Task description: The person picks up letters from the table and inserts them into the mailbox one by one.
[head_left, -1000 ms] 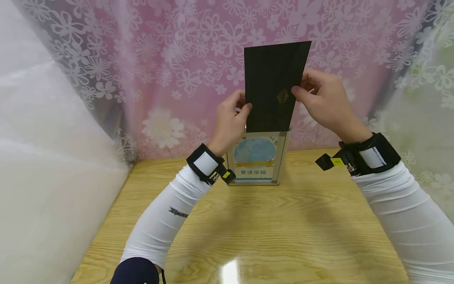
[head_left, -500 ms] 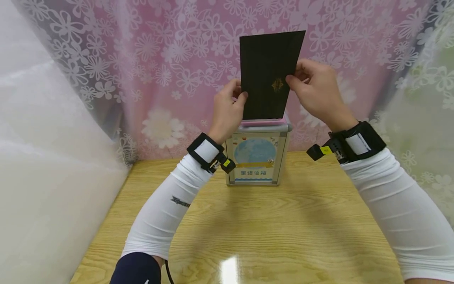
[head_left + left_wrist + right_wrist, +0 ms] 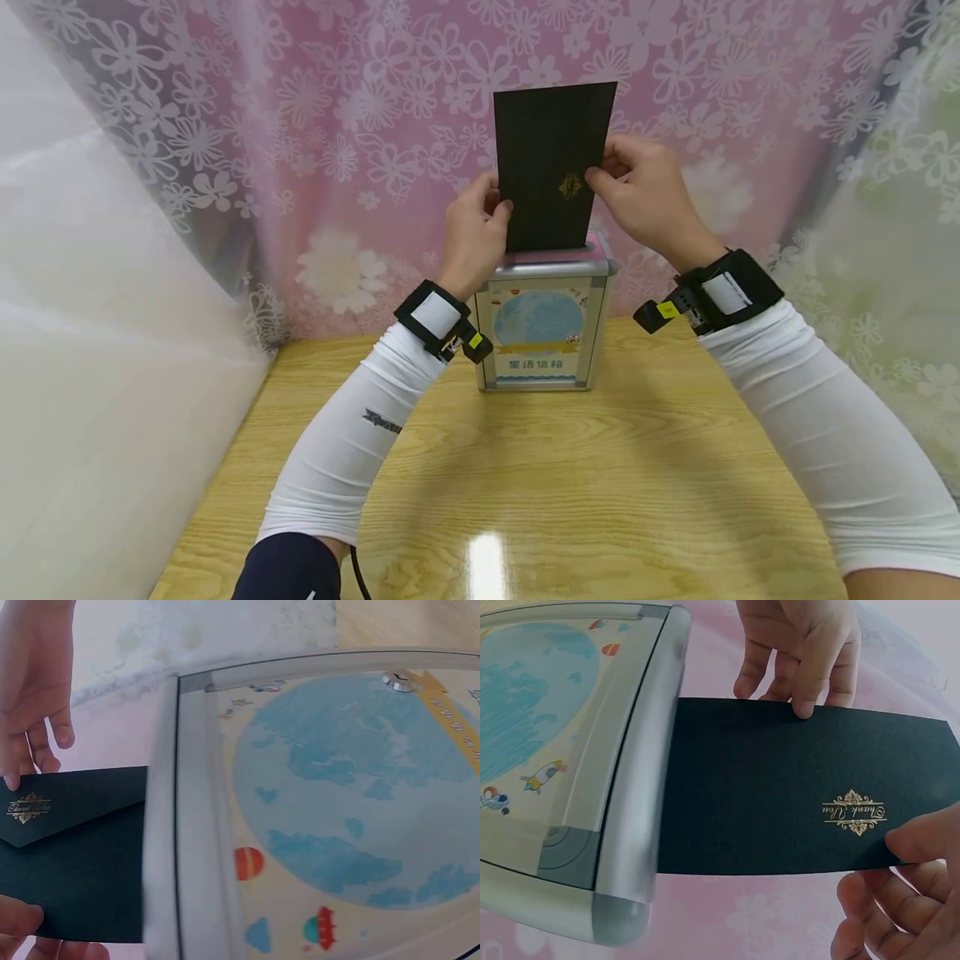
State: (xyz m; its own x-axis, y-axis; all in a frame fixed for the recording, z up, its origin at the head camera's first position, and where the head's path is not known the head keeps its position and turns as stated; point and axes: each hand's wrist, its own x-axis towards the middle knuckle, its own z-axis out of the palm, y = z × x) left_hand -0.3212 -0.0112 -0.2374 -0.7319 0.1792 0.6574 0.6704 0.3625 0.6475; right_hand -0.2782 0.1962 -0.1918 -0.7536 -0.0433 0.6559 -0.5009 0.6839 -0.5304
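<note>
A dark envelope with gold "Thank You" lettering stands upright over the pink top of a silver-framed mailbox. My left hand pinches the envelope's left edge, thumb in front. On the opposite edge, my right hand pinches it between thumb and fingers, higher up. A pointed flap shows on the envelope in the left wrist view. Its lower edge is at the top of the box, and the box's rim hides that edge in both wrist views. I cannot tell whether it is inside the slot.
The mailbox stands at the back of a wood-grain table. Its front panel carries a blue globe picture and a small lock. Close behind hangs a pink flowered curtain; a pale sheet hangs at the left.
Both hands first raised the envelope, then lowered it slightly while shifting it left. It now stands lower edge against the box top, whose pink surface has come into view.
</note>
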